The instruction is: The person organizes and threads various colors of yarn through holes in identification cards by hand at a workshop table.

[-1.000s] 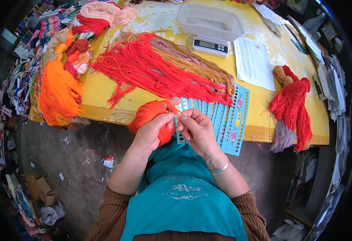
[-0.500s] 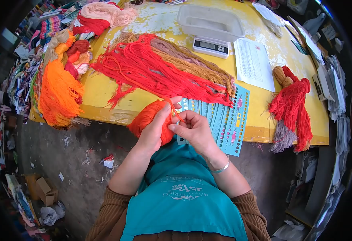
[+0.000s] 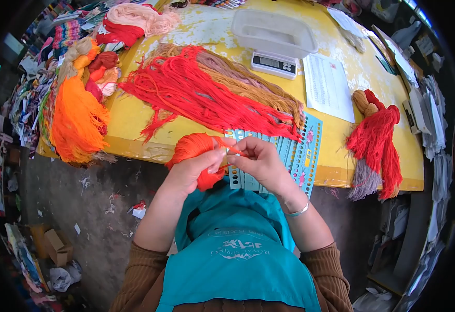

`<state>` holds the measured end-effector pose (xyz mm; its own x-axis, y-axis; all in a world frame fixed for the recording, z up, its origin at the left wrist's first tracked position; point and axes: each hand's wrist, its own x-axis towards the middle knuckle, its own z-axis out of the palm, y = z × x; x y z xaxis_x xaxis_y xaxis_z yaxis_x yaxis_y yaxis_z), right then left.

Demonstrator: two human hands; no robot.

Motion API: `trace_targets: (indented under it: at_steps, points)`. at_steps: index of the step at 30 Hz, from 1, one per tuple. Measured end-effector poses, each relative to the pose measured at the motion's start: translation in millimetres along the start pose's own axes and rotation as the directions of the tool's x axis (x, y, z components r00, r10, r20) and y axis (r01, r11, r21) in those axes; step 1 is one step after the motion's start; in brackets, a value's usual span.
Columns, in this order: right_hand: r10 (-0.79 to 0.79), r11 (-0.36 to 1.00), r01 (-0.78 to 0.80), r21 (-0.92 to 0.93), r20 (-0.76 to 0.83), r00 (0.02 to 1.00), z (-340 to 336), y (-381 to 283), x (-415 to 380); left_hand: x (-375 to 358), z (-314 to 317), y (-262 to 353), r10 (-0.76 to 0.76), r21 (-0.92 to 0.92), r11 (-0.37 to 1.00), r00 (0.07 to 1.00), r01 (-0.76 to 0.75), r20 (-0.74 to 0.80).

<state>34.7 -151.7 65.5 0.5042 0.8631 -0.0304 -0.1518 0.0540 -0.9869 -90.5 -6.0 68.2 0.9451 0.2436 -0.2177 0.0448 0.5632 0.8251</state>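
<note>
My left hand (image 3: 199,167) is closed around a bundle of orange-red thread (image 3: 192,148), held just off the table's front edge. Thumb and fingers of my right hand (image 3: 258,158) pinch a strand of the same thread, drawn out to the right of the bundle. Beneath and beyond my right hand lie blue punched cards (image 3: 310,132) with round holes and pink flower prints. Long red threads (image 3: 201,93) are spread over the table just past my hands, partly covering the cards.
On the yellow table (image 3: 139,148) stand a clear plastic tub (image 3: 274,34) and a digital scale (image 3: 274,65), with a printed sheet (image 3: 328,86) beside them. Orange skeins (image 3: 76,117) hang over the left edge, red skeins (image 3: 375,135) over the right. A cardboard box (image 3: 58,247) sits on the floor.
My right hand has moved slightly right, away from the bundle, with the strand stretched between both hands. My left hand has turned, its fingers now curled in toward the strand.
</note>
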Motion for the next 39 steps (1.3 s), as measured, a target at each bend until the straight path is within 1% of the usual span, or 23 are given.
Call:
trace_targets:
  at_steps: [1,2,4,5,6,8,9,11,12,15,18,19,20,21,23,24,26,28,30,32,35,37,39]
  points:
    - [0.078,0.955,-0.068,-0.289,0.025,0.997,-8,-12,-1,-3,-5,5,-0.061,0.083,0.995,0.998,0.062,-0.013]
    - [0.079,0.954,-0.068,-0.293,0.025,0.997,-9,-18,0,-8,-5,7,-0.025,0.121,0.992,0.991,0.041,-0.133]
    - [-0.1,0.933,0.104,-0.345,0.031,0.995,-10,-25,2,-19,-43,16,-0.066,0.183,0.98,0.994,0.081,-0.085]
    - [-0.209,0.929,0.222,-0.296,0.074,0.975,-18,-20,6,-31,-50,15,0.23,0.046,0.971,0.971,-0.234,0.067]
    - [-0.216,0.971,0.22,-0.09,0.047,0.975,-21,-22,11,-39,-52,24,0.205,-0.139,0.96,0.95,-0.242,-0.237]
    - [-0.214,0.881,0.203,0.427,-0.022,0.977,-28,-25,23,-52,-107,43,0.349,-0.66,0.702,0.937,-0.267,-0.008]
    - [-0.21,0.738,0.175,0.651,-0.024,0.977,-41,-28,27,-62,-117,58,0.465,-0.73,0.615,0.885,-0.298,0.031]
    - [-0.087,0.611,0.143,0.779,-0.113,0.99,-73,-45,33,-95,-156,85,0.545,-0.71,0.576,0.838,-0.405,-0.036]
    - [-0.103,0.521,0.122,0.845,-0.08,0.991,-106,-47,34,-116,-174,93,0.559,-0.671,0.531,0.809,-0.517,-0.181]
    - [-0.09,0.885,0.352,0.305,-0.629,0.772,-215,-78,22,-189,-257,107,0.607,-0.512,0.488,0.696,-0.707,-0.383]
    - [-0.14,0.891,0.449,0.071,-0.897,0.42,-388,-102,-29,-248,-295,114,0.666,-0.381,0.446,0.584,-0.81,-0.464]
    - [-0.254,0.928,0.325,-0.184,-0.949,0.187,-453,-114,-56,-262,-299,117,0.684,-0.316,0.42,0.526,-0.851,-0.506]
    - [-0.261,0.866,0.413,-0.281,-0.96,-0.104,-467,-135,-69,-271,-304,118,0.703,-0.266,0.419,0.496,-0.868,-0.509]
    - [-0.389,0.902,0.215,-0.374,-0.921,0.032,-408,-161,-99,-275,-305,120,0.703,-0.266,0.415,0.493,-0.87,-0.513]
    - [-0.443,0.856,0.164,-0.49,-0.859,-0.256,-505,-171,-129,-276,-302,125,0.746,-0.186,0.411,0.446,-0.893,-0.494]
    - [-0.444,0.856,0.162,-0.492,-0.858,-0.258,-494,-174,-124,-266,-289,126,0.745,-0.189,0.411,0.448,-0.892,-0.494]
    - [-0.609,0.784,0.156,-0.601,-0.793,0.005,-461,-179,-107,-233,-254,121,0.753,-0.239,0.485,0.541,-0.841,-0.376]
    - [-0.639,0.733,-0.058,-0.678,-0.714,0.287,-340,-170,-64,-183,-193,110,0.724,-0.328,0.558,0.64,-0.763,-0.256]
    - [-0.52,0.788,0.172,-0.591,-0.489,0.701,-290,-126,-32,-142,-152,89,0.661,-0.501,0.577,0.729,-0.645,-0.178]
    - [-0.24,0.734,-0.072,-0.676,-0.357,0.903,-183,-108,-6,-110,-137,59,0.595,-0.606,0.61,0.8,-0.511,-0.075]
    - [0.016,0.955,0.014,-0.295,0.097,0.995,-107,-49,12,-62,-83,29,0.425,-0.534,0.789,0.898,-0.304,0.117]
    - [0.089,0.968,-0.027,-0.249,0.24,0.967,-65,-46,17,-32,-63,6,0.26,-0.428,0.891,0.943,-0.152,0.206]
    - [0.16,0.978,-0.109,-0.176,0.31,0.937,-46,-43,19,-12,-25,-1,0.093,-0.187,0.98,0.991,-0.074,0.095]
